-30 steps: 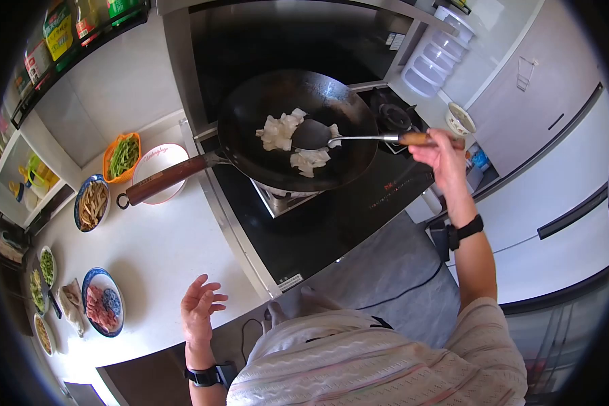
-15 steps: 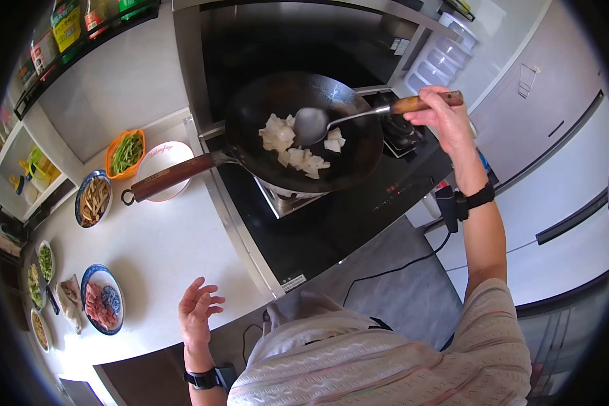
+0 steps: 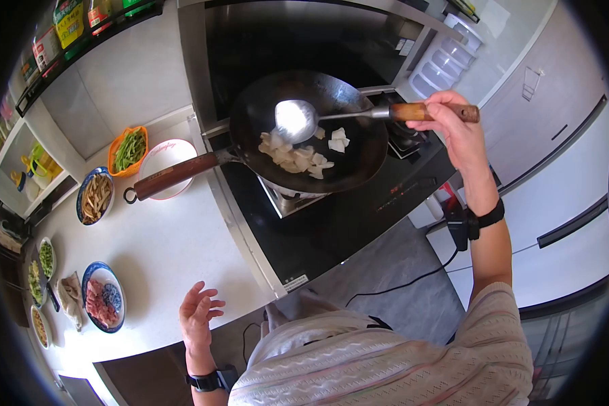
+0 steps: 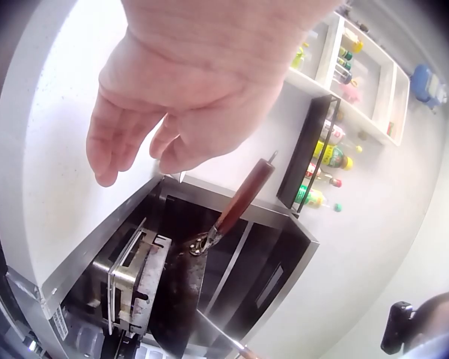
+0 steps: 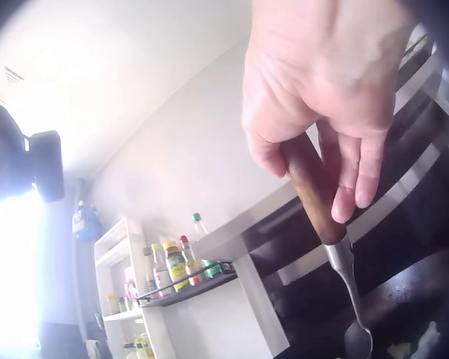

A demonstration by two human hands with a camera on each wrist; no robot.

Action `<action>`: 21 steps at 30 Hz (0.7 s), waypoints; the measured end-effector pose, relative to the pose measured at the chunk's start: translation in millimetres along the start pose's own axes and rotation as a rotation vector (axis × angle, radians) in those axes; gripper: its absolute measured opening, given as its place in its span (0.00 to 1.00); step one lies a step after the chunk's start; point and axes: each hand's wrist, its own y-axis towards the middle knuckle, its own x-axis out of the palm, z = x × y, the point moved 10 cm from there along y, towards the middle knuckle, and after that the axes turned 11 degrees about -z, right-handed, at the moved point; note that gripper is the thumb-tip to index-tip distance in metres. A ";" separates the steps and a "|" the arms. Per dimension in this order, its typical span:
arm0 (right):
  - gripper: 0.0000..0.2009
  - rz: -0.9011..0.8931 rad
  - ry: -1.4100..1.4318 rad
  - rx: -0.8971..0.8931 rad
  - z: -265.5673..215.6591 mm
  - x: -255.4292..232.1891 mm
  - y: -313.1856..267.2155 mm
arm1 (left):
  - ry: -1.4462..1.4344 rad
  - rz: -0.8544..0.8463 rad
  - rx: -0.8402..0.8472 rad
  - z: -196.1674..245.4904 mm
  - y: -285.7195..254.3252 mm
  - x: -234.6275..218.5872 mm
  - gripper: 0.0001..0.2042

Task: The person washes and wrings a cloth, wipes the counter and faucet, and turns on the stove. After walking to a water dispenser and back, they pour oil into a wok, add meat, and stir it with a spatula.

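My right hand (image 3: pixel 457 128) grips the wooden handle of a wok spatula (image 3: pixel 296 122), whose shiny oval blade is over the wok (image 3: pixel 358 159). In the right wrist view, the fingers wrap the spatula handle (image 5: pixel 314 194) and the metal shaft points down toward the wok. Flat, pale white pieces (image 3: pixel 298 159) lie in the wok, mostly in one pile below the blade, with a few apart to the right. My left hand (image 3: pixel 199 314) hangs near the counter's front edge, fingers loosely bent and holding nothing. The left wrist view also shows this hand (image 4: pixel 187 97).
The wok's wooden handle (image 3: pixel 176 177) reaches left over a white bowl (image 3: pixel 166 159). On the counter stand an orange basket of green strips (image 3: pixel 128 150), a bowl of brown strips (image 3: pixel 96 196), a bowl of pink meat (image 3: pixel 101 304) and several small dishes. A knife (image 3: pixel 45 284) lies beside them.
My right hand has risen and shifted right, and the spatula's blade has turned and moved up-left. The white pieces have shifted and spread in the wok. My left hand stays nearly still.
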 end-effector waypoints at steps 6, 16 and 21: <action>0.09 0.085 -0.110 0.086 7.0 -28.1 -6.1 | 0.005 -0.011 0.028 1.5 5.7 4.1 0.15; 0.10 0.187 -0.021 0.212 41.2 -45.2 -7.6 | 0.027 -0.040 -0.028 -1.6 12.4 13.9 0.17; 0.08 0.133 -0.187 0.081 35.8 -34.3 10.2 | 0.018 -0.054 -0.022 -0.1 13.5 17.2 0.17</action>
